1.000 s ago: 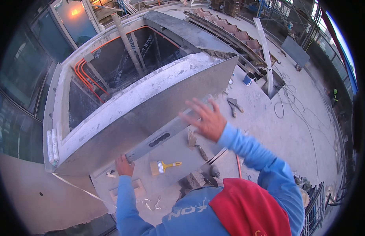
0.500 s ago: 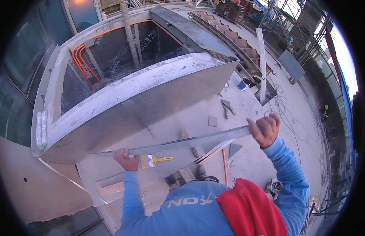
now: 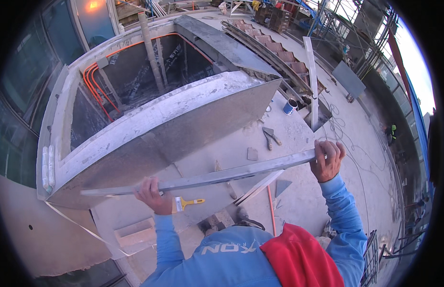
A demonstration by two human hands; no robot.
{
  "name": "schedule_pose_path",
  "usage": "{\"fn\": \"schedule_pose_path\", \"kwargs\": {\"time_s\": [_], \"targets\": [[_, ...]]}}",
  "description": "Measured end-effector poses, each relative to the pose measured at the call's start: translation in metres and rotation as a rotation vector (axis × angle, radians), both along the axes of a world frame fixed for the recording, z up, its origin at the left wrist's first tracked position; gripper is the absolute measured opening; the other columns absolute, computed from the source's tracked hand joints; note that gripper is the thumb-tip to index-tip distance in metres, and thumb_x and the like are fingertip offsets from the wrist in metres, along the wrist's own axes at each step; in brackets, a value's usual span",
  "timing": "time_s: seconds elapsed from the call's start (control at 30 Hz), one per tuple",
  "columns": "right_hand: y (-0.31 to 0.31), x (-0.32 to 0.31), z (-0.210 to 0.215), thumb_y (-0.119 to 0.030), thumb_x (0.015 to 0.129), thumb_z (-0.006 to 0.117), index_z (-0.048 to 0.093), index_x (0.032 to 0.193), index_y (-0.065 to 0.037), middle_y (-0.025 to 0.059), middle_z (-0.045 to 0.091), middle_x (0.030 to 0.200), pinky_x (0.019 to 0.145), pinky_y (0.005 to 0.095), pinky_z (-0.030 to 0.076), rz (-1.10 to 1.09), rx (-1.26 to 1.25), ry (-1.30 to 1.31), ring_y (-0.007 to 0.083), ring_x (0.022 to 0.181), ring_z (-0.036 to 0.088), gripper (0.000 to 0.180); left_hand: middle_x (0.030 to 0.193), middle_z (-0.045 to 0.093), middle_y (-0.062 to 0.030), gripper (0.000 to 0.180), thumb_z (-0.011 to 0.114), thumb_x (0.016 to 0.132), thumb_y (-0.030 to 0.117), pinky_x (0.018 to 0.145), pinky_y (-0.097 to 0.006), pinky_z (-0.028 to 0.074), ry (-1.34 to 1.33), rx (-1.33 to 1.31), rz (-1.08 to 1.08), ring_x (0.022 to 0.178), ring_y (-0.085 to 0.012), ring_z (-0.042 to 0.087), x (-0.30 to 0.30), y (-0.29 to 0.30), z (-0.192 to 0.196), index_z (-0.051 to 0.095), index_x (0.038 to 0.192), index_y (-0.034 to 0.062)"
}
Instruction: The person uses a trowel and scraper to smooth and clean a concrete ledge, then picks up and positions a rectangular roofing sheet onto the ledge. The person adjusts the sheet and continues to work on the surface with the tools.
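1. Well, through the head camera, I see the left hand (image 3: 154, 196) grasping the long metal bar (image 3: 217, 177) near its left end.
2. The right hand (image 3: 327, 160) is clasped around the bar's right end.
3. The bar slants across the scene, right end farther away; its left end overlaps the grey panel (image 3: 203, 128), and I cannot tell whether they touch.
4. A yellow-handled brush (image 3: 188, 203) lies just right of the left hand.

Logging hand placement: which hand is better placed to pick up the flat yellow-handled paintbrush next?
Left, probably: the left hand appears nearer the flat yellow-handled paintbrush; the right hand is farther away. Both hold the long grey metal bar, so either needs freeing.
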State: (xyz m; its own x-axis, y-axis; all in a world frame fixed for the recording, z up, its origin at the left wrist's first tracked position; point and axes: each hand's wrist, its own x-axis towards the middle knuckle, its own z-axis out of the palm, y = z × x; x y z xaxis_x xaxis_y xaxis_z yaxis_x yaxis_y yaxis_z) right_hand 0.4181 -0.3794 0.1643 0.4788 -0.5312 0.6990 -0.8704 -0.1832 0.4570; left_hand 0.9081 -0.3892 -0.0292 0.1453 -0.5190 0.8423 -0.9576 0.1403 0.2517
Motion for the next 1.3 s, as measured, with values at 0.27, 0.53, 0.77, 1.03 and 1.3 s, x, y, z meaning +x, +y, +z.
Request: {"fn": "schedule_pose_path", "kwargs": {"time_s": [0.27,0.53,0.77,1.03,1.3], "targets": [[-0.019,-0.045,-0.062,-0.012,0.064,0.080,0.057,0.136,-0.012,0.0080,0.056,0.111,0.095,0.0468,0.043,-0.027,0.189,-0.188,0.0267,0.101,0.057,0.075,0.121,0.061,-0.0014,0.053,0.064,0.076,-0.002,0.114,-0.071,0.022,-0.409,0.125,-0.152,0.125,-0.0277,0.054,-0.031,-0.063,0.171,0.063,0.124,0.0206],[-0.071,-0.114,-0.110,-0.027,0.066,0.084,0.055,0.135,0.000,0.0183,0.064,0.095,0.075,0.0432,0.054,0.196,0.637,-0.698,0.0374,0.082,0.066,0.080,0.141,0.055,-0.0047,0.061,0.072,0.078,0.007,0.115,-0.062,0.027,-0.696,0.010,-0.217,0.132,-0.0296,0.048,-0.170,-0.224,0.289,0.057,0.136,0.0188],[-0.241,-0.159,-0.099,-0.039,0.066,0.083,0.060,0.127,0.000,0.0237,0.068,0.103,0.084,0.0456,0.054,0.147,0.660,-0.997,0.0408,0.092,0.068,0.076,0.144,0.052,-0.0179,0.060,0.076,0.082,0.026,0.114,-0.057,0.032,-0.190,0.340,-0.655,0.133,-0.0367,0.050,-0.336,-0.217,0.152,0.056,0.137,0.0121],[-0.457,-0.163,-0.079,-0.045,0.067,0.083,0.069,0.113,-0.001,0.0224,0.072,0.107,0.090,0.0440,0.053,-0.106,0.763,-1.006,0.0384,0.102,0.069,0.065,0.132,0.057,-0.0249,0.056,0.078,0.082,0.037,0.111,-0.050,0.038,0.399,1.039,-0.013,0.130,-0.0437,0.047,-0.332,0.137,-0.171,0.064,0.124,0.0030],[-0.561,-0.107,-0.059,-0.049,0.075,0.077,0.070,0.117,-0.004,0.0191,0.070,0.120,0.096,0.0431,0.052,-0.254,0.865,-0.918,0.0339,0.112,0.067,0.062,0.126,0.062,-0.0214,0.051,0.077,0.081,0.037,0.104,-0.048,0.044,0.861,1.579,0.839,0.123,-0.0405,0.053,-0.313,0.392,-0.214,0.065,0.118,0.0039]]}}
